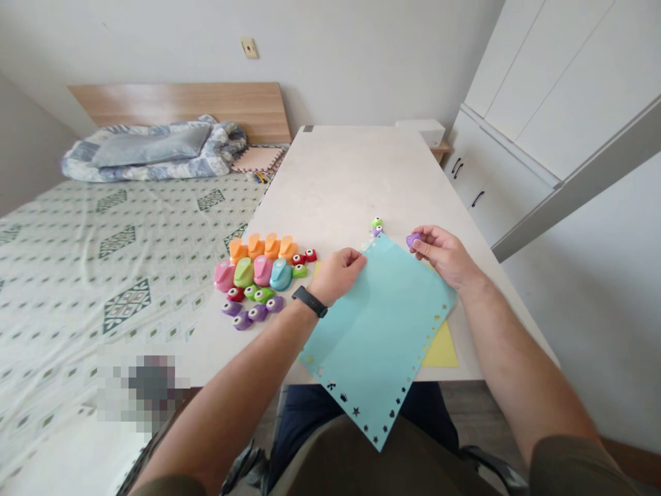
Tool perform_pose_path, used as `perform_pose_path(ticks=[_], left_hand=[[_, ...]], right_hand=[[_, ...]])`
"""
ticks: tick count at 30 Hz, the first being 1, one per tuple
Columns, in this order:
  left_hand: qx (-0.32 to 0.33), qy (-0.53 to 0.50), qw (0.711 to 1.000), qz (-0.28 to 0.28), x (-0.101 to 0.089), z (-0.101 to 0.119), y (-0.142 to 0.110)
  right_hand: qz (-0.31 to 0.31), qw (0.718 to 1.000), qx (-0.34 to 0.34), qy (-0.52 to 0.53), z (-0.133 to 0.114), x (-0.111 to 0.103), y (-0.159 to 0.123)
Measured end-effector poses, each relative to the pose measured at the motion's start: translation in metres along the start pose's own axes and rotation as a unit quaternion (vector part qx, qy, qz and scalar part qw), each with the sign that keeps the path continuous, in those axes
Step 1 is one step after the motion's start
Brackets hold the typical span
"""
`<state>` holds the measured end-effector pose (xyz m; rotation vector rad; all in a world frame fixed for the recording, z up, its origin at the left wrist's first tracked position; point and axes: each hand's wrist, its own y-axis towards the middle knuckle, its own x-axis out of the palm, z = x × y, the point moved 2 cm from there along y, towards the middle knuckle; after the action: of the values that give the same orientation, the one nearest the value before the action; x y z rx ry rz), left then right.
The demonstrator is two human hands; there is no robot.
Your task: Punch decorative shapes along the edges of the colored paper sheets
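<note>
A light blue sheet of paper (pixel 382 324) lies turned cornerwise, its near corner hanging past the table edge. Small stars, a crown and other shapes are cut along its two near edges. My left hand (pixel 341 274) pinches the sheet's upper left edge. In my right hand (pixel 441 253), above the sheet's upper right edge, is a small purple craft punch (pixel 413 240) between thumb and fingers. At the far corner of the sheet sit a small green punch (pixel 377 222) and another purple one. Under the blue sheet, yellow paper (pixel 443 348) shows.
Left of my left hand stand rows of craft punches: large orange (pixel 271 246), pink, green and blue ones (pixel 281 274), with small red, green and purple ones (pixel 257 313). A bed (pixel 155 227) adjoins the white table (pixel 341 172); a cabinet (pixel 496 172) stands right.
</note>
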<state>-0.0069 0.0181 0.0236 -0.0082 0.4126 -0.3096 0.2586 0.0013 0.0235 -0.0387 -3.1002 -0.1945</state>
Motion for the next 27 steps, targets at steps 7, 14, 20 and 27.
perform_pose_path(ticks=[7,14,20,27], left_hand=[[-0.065,-0.105,0.992,0.024,0.009,-0.005,-0.012],[-0.058,-0.154,0.981,-0.101,0.022,-0.007,-0.021],[-0.003,-0.118,0.980,-0.159,0.024,-0.006,-0.016],[0.031,-0.022,0.986,-0.165,0.030,0.003,0.007]], right_hand=[[0.100,0.990,-0.094,-0.034,-0.005,-0.007,0.005],[0.011,0.998,-0.048,-0.044,0.000,0.008,0.002],[-0.052,0.995,-0.009,-0.090,0.005,0.015,-0.001],[-0.091,0.992,0.008,-0.089,0.007,0.024,-0.002]])
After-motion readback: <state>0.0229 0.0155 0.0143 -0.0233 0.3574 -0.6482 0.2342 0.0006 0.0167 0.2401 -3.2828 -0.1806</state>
